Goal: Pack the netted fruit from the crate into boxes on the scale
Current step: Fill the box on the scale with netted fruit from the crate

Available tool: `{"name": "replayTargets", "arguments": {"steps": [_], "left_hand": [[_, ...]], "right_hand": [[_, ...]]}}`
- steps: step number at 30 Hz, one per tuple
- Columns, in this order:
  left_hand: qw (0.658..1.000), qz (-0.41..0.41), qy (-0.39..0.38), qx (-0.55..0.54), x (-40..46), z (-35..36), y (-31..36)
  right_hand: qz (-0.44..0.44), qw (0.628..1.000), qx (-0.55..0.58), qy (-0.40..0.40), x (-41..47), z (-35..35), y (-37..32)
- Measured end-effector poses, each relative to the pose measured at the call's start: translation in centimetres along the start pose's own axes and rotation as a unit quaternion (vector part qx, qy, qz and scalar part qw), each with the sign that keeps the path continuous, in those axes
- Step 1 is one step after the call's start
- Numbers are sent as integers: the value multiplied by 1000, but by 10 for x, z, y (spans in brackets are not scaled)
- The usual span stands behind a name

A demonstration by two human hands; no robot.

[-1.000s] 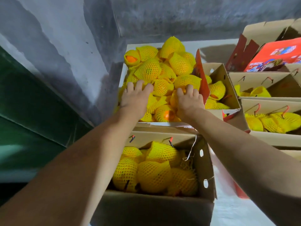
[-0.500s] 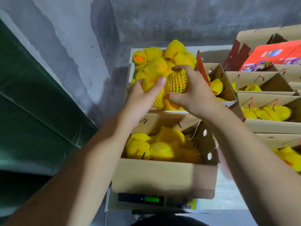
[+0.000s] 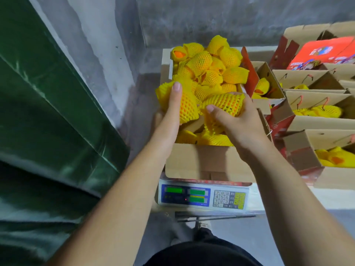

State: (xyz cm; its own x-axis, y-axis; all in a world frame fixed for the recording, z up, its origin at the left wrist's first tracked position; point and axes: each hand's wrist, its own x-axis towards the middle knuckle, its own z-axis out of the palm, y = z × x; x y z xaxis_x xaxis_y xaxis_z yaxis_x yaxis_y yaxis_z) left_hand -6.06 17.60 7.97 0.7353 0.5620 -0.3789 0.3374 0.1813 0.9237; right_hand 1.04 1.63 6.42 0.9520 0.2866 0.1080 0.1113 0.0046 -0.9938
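Grey concrete wall [image 3: 211, 18], green tarp [image 3: 48, 116] at left. Crate [image 3: 165, 60] of netted fruit behind box [image 3: 207, 160] on scale [image 3: 203, 195]; keypad digits 0-9 legible. Left hand [image 3: 171, 110] and right hand [image 3: 236, 120] each grip a netted fruit [image 3: 187, 109] over the box w/ fingers curled.

**White bench along the grey wall**

A white bench [image 3: 288, 200] carries the load. At its near edge sits a scale [image 3: 203, 196], keypad and green displays facing outward, with an open cardboard box [image 3: 207, 162] on top. Behind it, toward the far edge, stands the crate [image 3: 165, 73] of netted fruit. Rows of open cardboard boxes [image 3: 317, 120] fill the bench's right side.
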Motion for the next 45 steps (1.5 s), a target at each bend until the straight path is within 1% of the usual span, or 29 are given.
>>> {"name": "replayTargets", "arguments": {"steps": [1, 2, 3, 4, 5, 6, 7, 9, 11, 13, 15, 17, 21, 23, 27, 32, 38, 45], "left_hand": [[998, 18, -7, 58, -3, 1, 3], [988, 34, -17, 152, -5, 1, 6], [962, 48, -28, 268, -7, 1, 7], [928, 67, -36, 366, -9, -2, 5], [903, 87, -42, 419, -9, -4, 2], [896, 110, -52, 427, -9, -7, 0], [905, 139, -76, 395, -9, -11, -2], [937, 184, -142, 261, -14, -19, -5], [944, 195, -202, 176, -24, -25, -7], [942, 192, -238, 141, -32, -30, -9], [937, 204, -248, 134, -36, -37, -15], [932, 230, -236, 151, -41, -46, -19], [932, 261, -219, 128, -45, -59, -26], [927, 281, -217, 119, -43, -68, -31], [931, 294, -209, 59, -48, -89, -50], [933, 283, -214, 63, -55, -98, -63], [928, 279, -230, 95, -63, -97, -68], [922, 285, -230, 125, -74, -91, -67]], "right_hand": [[3, 1000, 0, 13, -6, -1, 0], [6, 1000, -1, 28, -12, -1, -1], [9, 999, -4, 44, -15, -1, -1], [12, 998, -8, 59, -20, -1, -2], [12, 997, -17, 72, -24, -1, -3], [7, 996, -29, 82, -27, -1, -5], [0, 995, -41, 88, -31, 0, -7], [-3, 996, -41, 79, -40, 3, -10], [27, 999, -5, 40, -48, 11, -12], [57, 998, 35, 3, -55, 21, -18], [82, 994, 72, -5, -61, 30, -27], [90, 992, 91, -2, -67, 39, -31], [76, 995, 59, -25, -83, 55, -39], [70, 995, 63, -40, -89, 62, -43], [69, 991, 82, -84, -103, 70, -49], [90, 989, 44, -111, -113, 71, -43], [75, 992, 35, -97, -122, 69, -34], [79, 991, 75, -78, -129, 70, -29]]}}
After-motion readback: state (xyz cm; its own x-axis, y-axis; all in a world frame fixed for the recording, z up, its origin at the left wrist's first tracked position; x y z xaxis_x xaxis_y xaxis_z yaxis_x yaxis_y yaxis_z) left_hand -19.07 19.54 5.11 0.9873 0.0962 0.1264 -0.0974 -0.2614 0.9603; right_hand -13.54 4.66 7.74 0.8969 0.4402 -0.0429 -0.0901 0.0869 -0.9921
